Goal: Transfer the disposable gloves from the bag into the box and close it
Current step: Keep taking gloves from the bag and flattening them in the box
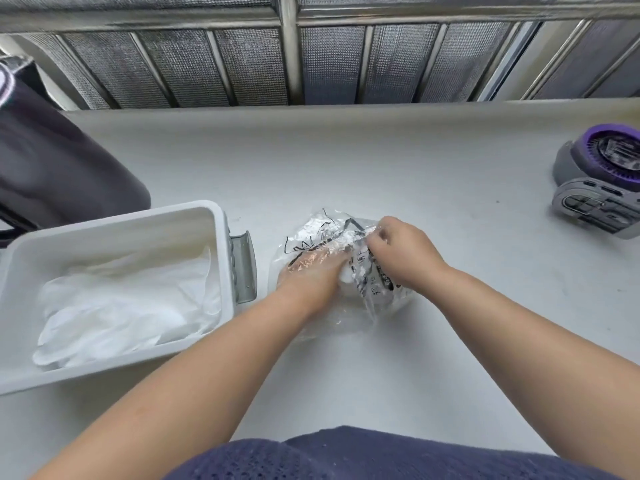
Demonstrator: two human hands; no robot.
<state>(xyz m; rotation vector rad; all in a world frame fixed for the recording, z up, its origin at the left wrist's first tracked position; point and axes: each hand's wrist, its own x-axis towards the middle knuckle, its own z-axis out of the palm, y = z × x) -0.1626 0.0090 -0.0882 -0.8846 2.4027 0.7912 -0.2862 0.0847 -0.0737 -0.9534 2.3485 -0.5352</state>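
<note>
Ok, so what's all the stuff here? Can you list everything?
white plastic box: one, white, table's left, open
greyish clear flap: one, on the box's right side
thin see-through disposable gloves: pile, whitish, inside the box
clear plastic bag with black print: one, table middle
round purple-and-grey device: one, far right
dark grey fabric item: one, far left
pale table: one, off-white
metal window grille: grey, behind the table
left grip: one, bare, inside the bag
right grip: one, bare, pinching the bag's edge
</note>
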